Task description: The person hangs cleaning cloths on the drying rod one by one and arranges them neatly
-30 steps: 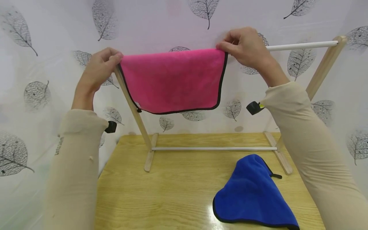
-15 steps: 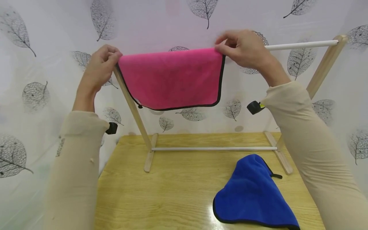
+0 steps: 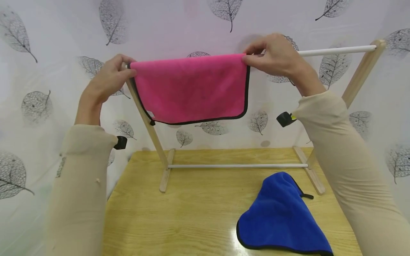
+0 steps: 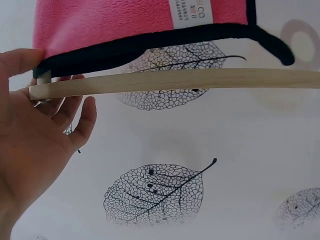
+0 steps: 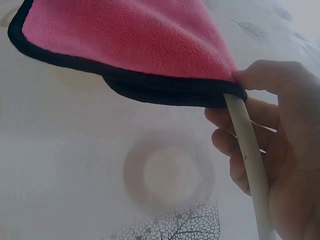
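A pink towel (image 3: pixel 192 89) with black edging hangs folded over the white top bar (image 3: pixel 336 51) of a wooden rack. My left hand (image 3: pixel 110 76) pinches its upper left corner where the bar meets the left post (image 3: pixel 147 121). In the left wrist view, the thumb lies on the towel's black edge and the other fingers are behind the post. My right hand (image 3: pixel 273 55) pinches the upper right corner, thumb in front. The right wrist view shows its fingers (image 5: pixel 225 142) behind the bar, curled around towel and bar. A white label (image 4: pixel 191 12) shows on the towel.
A crumpled blue towel (image 3: pixel 282 217) with black edging lies on the wooden table (image 3: pixel 169 220) at the front right. The rack's lower white bar (image 3: pixel 237 166) joins two wooden feet (image 3: pixel 164 177). A leaf-patterned curtain (image 3: pixel 179 28) hangs behind.
The left hand has shifted slightly left and down, with its thumb now lower on the towel's front. The right hand dipped slightly, lifted its index finger, then closed on the corner again.
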Demonstrator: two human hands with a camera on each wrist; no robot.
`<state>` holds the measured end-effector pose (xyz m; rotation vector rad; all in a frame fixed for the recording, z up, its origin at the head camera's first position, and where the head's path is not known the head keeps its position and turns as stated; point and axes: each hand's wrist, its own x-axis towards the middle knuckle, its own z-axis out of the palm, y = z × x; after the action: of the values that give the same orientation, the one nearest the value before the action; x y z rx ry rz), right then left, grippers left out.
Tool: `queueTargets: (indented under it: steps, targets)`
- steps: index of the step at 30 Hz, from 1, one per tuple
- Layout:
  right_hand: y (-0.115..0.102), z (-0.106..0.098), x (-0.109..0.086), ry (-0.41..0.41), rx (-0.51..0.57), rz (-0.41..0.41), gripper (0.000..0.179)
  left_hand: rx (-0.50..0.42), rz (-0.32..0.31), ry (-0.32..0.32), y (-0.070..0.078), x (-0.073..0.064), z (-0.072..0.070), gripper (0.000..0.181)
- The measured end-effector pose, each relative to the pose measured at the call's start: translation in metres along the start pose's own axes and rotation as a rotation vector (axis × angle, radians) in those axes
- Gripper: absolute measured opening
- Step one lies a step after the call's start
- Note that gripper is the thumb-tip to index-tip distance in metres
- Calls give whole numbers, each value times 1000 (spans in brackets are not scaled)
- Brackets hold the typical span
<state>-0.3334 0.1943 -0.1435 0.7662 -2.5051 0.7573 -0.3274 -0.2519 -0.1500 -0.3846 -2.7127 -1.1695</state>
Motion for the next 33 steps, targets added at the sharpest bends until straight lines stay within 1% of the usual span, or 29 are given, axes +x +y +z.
queueTargets:
  steps: [3,6,8,11,12,14,16,18,20,23,26,30,32,33]
  targets:
    - [0,-1,-1,-16,-21,-13,31,2,5,-3,0,0,-2,43]
    - [0,0,-1,-19,-18,-34,32,-47,19,-9,-4,0,-2,43]
    - [0,1,-1,-16,-11,-44,33,-94,39,-2,-7,-1,-2,38]
    - [0,3,0,-3,4,-71,27,-141,72,16,-11,-2,1,28]
    - [1,3,0,-1,10,-67,24,-146,80,18,-11,-1,1,24]
    - [2,3,0,8,12,-73,21,-139,75,18,-11,-2,0,21]
    - [2,3,0,17,-6,-82,22,-125,59,15,-8,0,0,23]
    - [2,2,1,35,-46,-89,24,-110,33,22,-5,1,-1,27]
    - [2,1,2,56,-101,-111,28,-95,12,44,-2,2,-2,33]
    - [1,2,2,84,-168,-123,33,-80,1,85,0,4,-1,41]
    - [0,4,2,69,-168,-95,31,-69,19,130,-1,5,2,40]
    - [0,6,2,61,-130,-60,30,-59,48,183,-4,5,5,25]
    - [1,7,1,81,-113,-64,27,-60,50,195,-6,6,6,21]
    - [1,7,1,92,-101,-70,26,-51,44,195,-6,6,5,22]
